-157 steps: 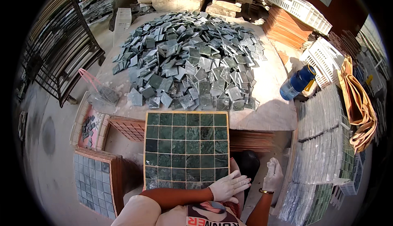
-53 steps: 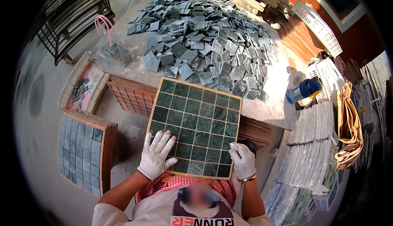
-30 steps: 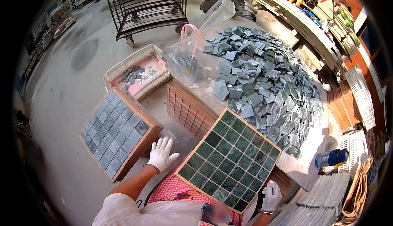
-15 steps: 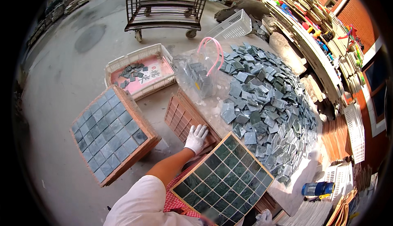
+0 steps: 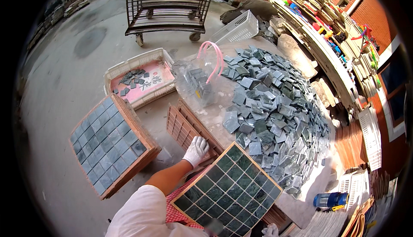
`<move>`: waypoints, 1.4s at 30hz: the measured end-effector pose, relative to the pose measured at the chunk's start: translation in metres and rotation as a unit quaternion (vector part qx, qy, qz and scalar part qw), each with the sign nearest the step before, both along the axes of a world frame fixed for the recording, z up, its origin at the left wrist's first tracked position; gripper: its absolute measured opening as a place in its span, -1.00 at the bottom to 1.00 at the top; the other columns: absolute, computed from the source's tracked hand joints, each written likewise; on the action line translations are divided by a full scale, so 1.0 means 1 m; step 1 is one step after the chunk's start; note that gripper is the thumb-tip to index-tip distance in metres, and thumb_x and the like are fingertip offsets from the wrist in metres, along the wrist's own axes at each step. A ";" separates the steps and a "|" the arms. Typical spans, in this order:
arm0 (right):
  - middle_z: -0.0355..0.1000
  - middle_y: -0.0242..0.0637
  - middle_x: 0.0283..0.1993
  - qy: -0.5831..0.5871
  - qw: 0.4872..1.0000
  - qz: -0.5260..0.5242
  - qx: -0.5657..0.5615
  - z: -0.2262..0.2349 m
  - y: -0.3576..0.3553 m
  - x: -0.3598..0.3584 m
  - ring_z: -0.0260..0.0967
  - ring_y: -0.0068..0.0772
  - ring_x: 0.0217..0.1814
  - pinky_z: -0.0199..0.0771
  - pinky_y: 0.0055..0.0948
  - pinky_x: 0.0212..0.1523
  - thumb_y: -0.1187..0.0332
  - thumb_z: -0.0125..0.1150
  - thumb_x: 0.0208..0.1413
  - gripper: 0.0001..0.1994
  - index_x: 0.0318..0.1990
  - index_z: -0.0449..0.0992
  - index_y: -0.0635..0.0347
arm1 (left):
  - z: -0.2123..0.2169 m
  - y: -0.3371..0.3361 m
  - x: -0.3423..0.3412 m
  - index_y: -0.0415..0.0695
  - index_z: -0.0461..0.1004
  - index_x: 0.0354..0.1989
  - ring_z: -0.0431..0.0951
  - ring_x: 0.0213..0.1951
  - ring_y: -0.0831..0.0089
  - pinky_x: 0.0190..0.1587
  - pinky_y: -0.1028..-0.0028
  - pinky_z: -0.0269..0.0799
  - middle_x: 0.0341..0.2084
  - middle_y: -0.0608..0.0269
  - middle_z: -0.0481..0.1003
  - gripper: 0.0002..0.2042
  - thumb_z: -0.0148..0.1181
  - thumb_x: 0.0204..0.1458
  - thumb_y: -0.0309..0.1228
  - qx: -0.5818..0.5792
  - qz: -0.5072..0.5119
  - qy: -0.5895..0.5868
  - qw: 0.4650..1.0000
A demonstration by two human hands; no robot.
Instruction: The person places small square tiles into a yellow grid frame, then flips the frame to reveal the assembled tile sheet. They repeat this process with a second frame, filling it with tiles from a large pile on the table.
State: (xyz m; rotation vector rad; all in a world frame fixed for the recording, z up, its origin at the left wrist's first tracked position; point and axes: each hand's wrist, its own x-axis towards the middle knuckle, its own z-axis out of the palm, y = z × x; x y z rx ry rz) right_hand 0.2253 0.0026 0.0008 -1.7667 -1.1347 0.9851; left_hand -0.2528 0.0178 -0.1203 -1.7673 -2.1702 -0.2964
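My left hand (image 5: 196, 150), in a white glove, has its fingers curled over the edge of a brown gridded tray (image 5: 183, 127). That tray tilts away from another brown tray (image 5: 198, 123) behind it. In front of me a tray of dark green square tiles (image 5: 228, 189), set in rows with pale gaps, lies at a slant. My right hand (image 5: 270, 230), also gloved, shows only partly at the lower edge, beside the tiled tray's right corner; its fingers are mostly hidden. Left of me a stack of brown trays (image 5: 148, 151) is topped by grey-green tiles (image 5: 107, 140).
A large heap of loose tiles (image 5: 275, 116) covers the table (image 5: 301, 209) at right. Behind are a clear bag with pink handles (image 5: 198, 82), a white crate (image 5: 165, 84) holding tile pieces, and a wheeled metal rack (image 5: 167, 26). A blue bottle (image 5: 330, 199) lies at right.
My left hand has gone from lying flatter, fingers extended, to curling over the gridded tray's edge. The gap between that tray and the one behind looks wider. The whole view has shifted slightly.
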 end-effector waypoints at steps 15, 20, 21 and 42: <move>0.39 -0.42 -0.49 0.042 0.998 -0.035 0.024 -0.006 -0.010 0.003 0.24 -0.67 -0.56 0.21 -0.70 -0.59 0.35 0.15 0.11 -0.75 -0.09 0.49 0.24 | 0.013 -0.009 -0.025 -0.05 0.42 -0.40 0.39 -0.22 0.32 -0.22 0.37 0.33 -0.41 0.27 0.37 -0.90 0.02 -0.11 -0.38 -0.055 -0.071 -0.081 0.993; 0.38 -0.42 -0.50 0.095 0.993 -0.049 0.047 -0.033 -0.014 0.016 0.22 -0.69 -0.57 0.18 -0.71 -0.60 0.35 0.15 0.11 -0.76 -0.09 0.49 0.25 | 0.010 -0.012 -0.027 -0.06 0.43 -0.42 0.39 -0.22 0.31 -0.22 0.36 0.34 -0.41 0.26 0.38 -0.91 0.03 -0.11 -0.39 -0.047 -0.081 -0.067 0.993; 0.38 -0.42 -0.51 0.079 0.995 -0.047 0.033 -0.028 -0.017 0.011 0.22 -0.69 -0.57 0.18 -0.71 -0.60 0.36 0.15 0.11 -0.76 -0.09 0.49 0.25 | 0.013 -0.013 -0.025 -0.06 0.43 -0.43 0.39 -0.22 0.31 -0.23 0.36 0.34 -0.41 0.26 0.38 -0.91 0.03 -0.11 -0.39 -0.047 -0.079 -0.072 0.993; 0.37 -0.42 -0.50 0.002 0.999 -0.019 0.049 0.014 -0.012 0.012 0.24 -0.65 -0.59 0.21 -0.67 -0.62 0.35 0.13 0.14 -0.80 -0.14 0.49 0.26 | -0.005 0.000 -0.088 0.02 0.51 -0.39 0.51 -0.29 0.34 -0.31 0.33 0.39 -0.44 0.33 0.47 -0.88 0.03 -0.05 -0.35 -0.198 -0.130 0.032 0.971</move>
